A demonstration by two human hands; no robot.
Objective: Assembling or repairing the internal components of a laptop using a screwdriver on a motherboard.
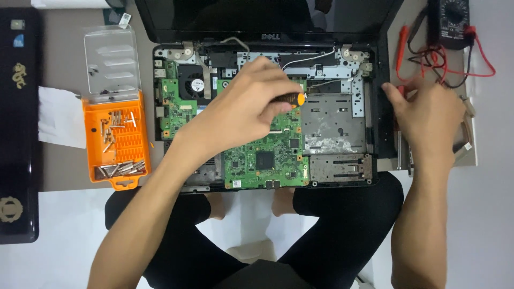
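Left hand is doing the work, curled tight around a small screwdriver with a black and orange handle, sitting dead centre in the frame over the opened laptop; the orange butt end pokes out to the right of the fist, so the handle's long axis looks roughly left-right, tilted a bit down into the green motherboard; the tip itself is hidden under the fingers, so I can't say exactly which screw it's on, probably somewhere around the top edge of the board near the bare metal plate. Right hand is well apart, over at the right edge of the frame, fingers loosely bent and resting on the laptop's outer rim beside the tangle of red leads from a multimeter; can't tell if it's pinching anything. Orange bit case with its clear lid flipped up lies on the far left, nearer the left arm; the screwdriver is clearly the left hand's business.
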